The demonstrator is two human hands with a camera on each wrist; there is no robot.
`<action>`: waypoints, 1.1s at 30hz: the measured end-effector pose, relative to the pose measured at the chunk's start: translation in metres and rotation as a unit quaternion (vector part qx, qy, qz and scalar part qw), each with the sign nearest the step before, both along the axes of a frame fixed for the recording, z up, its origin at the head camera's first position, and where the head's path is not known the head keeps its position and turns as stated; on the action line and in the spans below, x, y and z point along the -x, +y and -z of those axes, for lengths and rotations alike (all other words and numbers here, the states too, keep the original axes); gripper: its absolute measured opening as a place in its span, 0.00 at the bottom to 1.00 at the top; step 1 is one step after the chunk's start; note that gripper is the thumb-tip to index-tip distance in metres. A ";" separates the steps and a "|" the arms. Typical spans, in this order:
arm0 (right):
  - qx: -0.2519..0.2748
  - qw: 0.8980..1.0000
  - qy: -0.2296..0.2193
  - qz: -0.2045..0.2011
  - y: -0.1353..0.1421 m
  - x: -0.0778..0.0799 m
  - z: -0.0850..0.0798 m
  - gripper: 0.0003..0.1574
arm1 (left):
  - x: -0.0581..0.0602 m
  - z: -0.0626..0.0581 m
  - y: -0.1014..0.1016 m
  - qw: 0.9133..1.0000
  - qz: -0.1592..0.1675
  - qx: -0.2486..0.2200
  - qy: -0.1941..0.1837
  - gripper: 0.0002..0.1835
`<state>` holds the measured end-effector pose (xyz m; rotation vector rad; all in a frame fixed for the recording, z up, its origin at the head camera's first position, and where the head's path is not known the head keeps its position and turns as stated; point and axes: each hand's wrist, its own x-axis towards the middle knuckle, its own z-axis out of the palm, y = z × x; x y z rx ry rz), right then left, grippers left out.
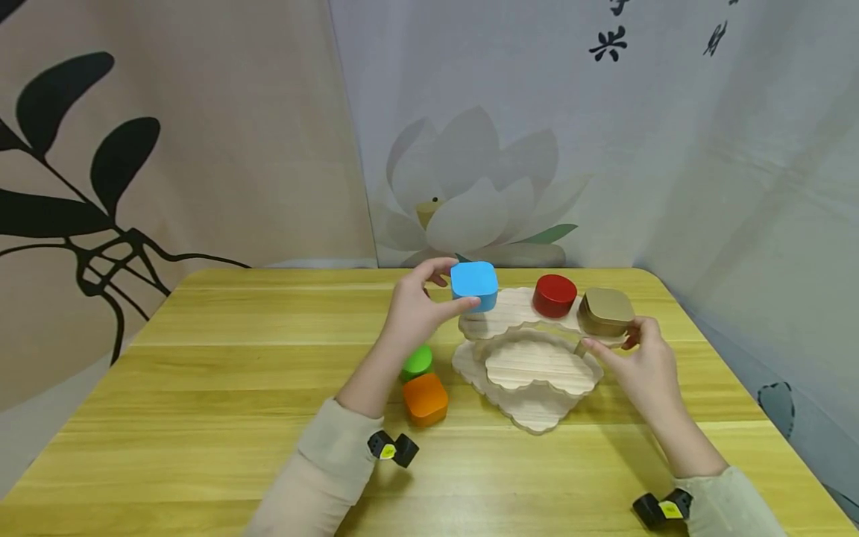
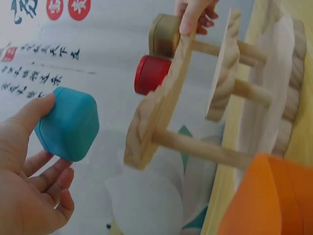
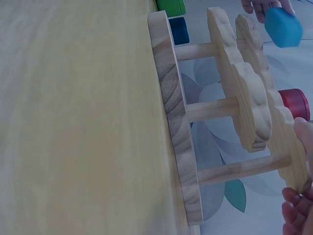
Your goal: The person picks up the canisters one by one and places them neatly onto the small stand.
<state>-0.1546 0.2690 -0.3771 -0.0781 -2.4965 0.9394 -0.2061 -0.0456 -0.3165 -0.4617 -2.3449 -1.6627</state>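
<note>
My left hand (image 1: 417, 304) pinches a blue rounded-square tin (image 1: 473, 287) between thumb and fingers. It holds the tin up beside the left end of a tiered wooden stand's top board (image 2: 159, 105), apart from the wood. My right hand (image 1: 649, 369) grips the right end of that board, thumb at its edge. Close to those fingers a gold tin (image 1: 606, 312) sits on the board. To its left stands a round red tin (image 1: 555, 296). Wooden posts (image 3: 212, 108) join the stand's tiers.
Left of the stand, an orange tin (image 1: 426, 400) and a green round tin (image 1: 417, 361) rest on the wooden table (image 1: 255, 388). A dark blue tin (image 3: 179, 30) shows behind the stand's base (image 3: 171, 98) in the right wrist view. Printed cloth (image 1: 268, 134) hangs behind the table.
</note>
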 end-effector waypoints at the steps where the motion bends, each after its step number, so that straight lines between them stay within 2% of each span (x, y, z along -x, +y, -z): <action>1: 0.000 1.000 -0.001 0.000 0.000 0.000 0.000 0.40 | 0.000 -0.001 0.003 1.000 0.002 0.001 -0.001 0.31; 12: 0.006 1.000 -0.001 0.002 0.000 0.000 0.000 0.40 | 0.004 -0.003 0.029 1.000 0.023 -0.016 -0.012 0.31; 33: 0.006 1.000 0.003 -0.002 0.000 0.001 0.002 0.40 | 0.015 0.009 0.057 0.999 0.026 -0.014 -0.019 0.31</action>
